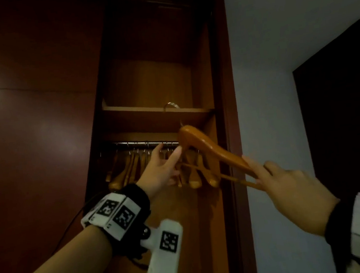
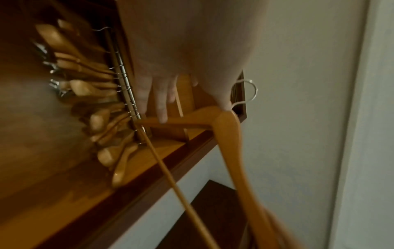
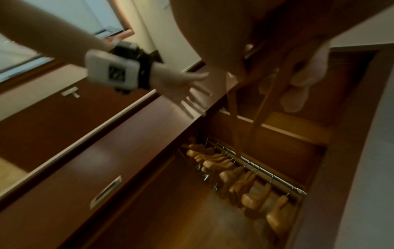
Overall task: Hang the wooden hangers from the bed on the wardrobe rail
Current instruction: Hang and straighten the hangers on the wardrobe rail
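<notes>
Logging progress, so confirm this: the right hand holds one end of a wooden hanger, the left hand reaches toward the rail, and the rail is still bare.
Not bare. The head view shows the rail already carrying a row of hung hangers. The rest stands: the right hand holds one end of the wooden hanger, and the left hand reaches toward the rail.

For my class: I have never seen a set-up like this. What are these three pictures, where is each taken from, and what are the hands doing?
No machine here: a person wears three cameras. One sits on the head; one on each wrist, looking along the fingers. The right hand pinches one end of an orange-brown wooden hanger, raised toward the shiny metal wardrobe rail. The left hand, fingers straight, reaches to the rail beside the row of wooden hangers already hanging. The held hanger's hook is not plainly on the rail yet.
</notes>
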Available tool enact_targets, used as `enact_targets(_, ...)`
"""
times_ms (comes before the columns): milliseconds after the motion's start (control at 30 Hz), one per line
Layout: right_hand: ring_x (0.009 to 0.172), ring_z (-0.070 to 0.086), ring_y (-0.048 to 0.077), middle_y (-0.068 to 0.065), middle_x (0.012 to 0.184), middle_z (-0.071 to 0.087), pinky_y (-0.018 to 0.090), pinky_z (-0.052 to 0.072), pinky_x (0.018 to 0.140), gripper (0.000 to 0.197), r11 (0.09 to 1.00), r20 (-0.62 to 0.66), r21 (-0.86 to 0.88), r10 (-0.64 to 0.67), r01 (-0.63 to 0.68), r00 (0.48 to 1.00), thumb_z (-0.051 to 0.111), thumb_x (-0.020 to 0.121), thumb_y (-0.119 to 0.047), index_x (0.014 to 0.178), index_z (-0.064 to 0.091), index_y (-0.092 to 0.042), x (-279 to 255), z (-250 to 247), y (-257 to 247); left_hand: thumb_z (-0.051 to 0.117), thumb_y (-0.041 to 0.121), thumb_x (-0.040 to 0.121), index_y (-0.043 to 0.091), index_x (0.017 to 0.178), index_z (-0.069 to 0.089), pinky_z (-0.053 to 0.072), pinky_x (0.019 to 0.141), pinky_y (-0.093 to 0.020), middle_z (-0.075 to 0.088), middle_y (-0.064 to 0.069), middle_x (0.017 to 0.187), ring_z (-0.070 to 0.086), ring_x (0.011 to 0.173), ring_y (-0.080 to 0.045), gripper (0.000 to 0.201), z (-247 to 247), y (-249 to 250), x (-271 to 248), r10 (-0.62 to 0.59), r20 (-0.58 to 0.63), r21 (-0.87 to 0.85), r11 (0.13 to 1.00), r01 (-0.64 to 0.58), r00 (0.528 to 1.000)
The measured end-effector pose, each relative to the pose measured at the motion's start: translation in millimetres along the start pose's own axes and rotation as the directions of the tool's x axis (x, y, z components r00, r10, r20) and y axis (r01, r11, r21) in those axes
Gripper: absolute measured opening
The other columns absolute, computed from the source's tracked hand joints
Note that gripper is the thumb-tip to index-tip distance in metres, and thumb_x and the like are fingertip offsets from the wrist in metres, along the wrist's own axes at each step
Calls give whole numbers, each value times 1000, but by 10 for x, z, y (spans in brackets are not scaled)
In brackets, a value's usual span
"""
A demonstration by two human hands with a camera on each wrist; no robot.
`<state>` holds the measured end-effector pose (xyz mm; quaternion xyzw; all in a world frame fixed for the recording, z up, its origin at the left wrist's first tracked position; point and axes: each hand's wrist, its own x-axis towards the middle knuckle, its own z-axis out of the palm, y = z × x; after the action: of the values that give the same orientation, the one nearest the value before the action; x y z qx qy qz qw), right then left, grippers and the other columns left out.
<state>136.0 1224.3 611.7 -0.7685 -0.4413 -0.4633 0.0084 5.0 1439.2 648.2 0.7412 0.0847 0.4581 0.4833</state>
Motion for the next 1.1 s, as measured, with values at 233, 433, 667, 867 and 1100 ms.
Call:
enact_targets(233, 53, 45, 11, 0, 76, 49, 22, 41, 47, 30, 936, 154, 264, 196, -231, 969, 34, 100, -17, 129, 41, -12, 1157, 370, -17, 59, 37, 88, 25, 146, 20, 43, 104, -37, 35, -8, 140, 46, 124, -24, 71, -252, -807, 698, 76, -122, 381, 924, -24, 990)
enact_targets(433, 80, 59, 24, 4, 86, 56, 28, 46, 62, 14, 887, 244, 343, 234, -309, 941, 41, 97, -19, 103, 54, -16, 2077, 1011, -362, 63, 32, 85, 29, 146, 20, 49, 93, -31, 33, -6, 141, 55, 96, -10, 75, -570, -1318, 1233, 92, -122, 514, 858, -16, 988)
enact_targets(667, 105, 61, 29, 11, 115, 61, 33, 49, 79, 25, 851, 281, 306, 349, -428, 894, 41, 98, -16, 114, 58, -8, 2999, 1645, -695, 67, 29, 82, 35, 145, 16, 50, 97, -35, 26, 1, 144, 50, 118, -16, 81, -960, -1671, 1875, 124, -51, 661, 748, -59, 991)
enact_targets(867, 106, 62, 28, 11, 117, 62, 31, 48, 80, 26, 819, 288, 311, 402, -482, 869, 42, 97, -14, 114, 60, -7, 3638, 1993, -832, 63, 30, 85, 40, 144, 8, 40, 107, -25, 15, 9, 147, 37, 131, -12, 81, -1034, -1940, 2183, 155, 90, 747, 643, -170, 984)
enact_targets(1100, 106, 62, 29, 13, 117, 63, 30, 49, 82, 27, 809, 325, 374, 343, -453, 881, 40, 97, -13, 113, 60, -3, 4086, 2340, -943, 60, 39, 86, 52, 132, -5, 36, 83, -1, 6, 15, 147, 35, 117, 5, 81, -1035, -2044, 2416, 156, 161, 830, 513, -220, 974)
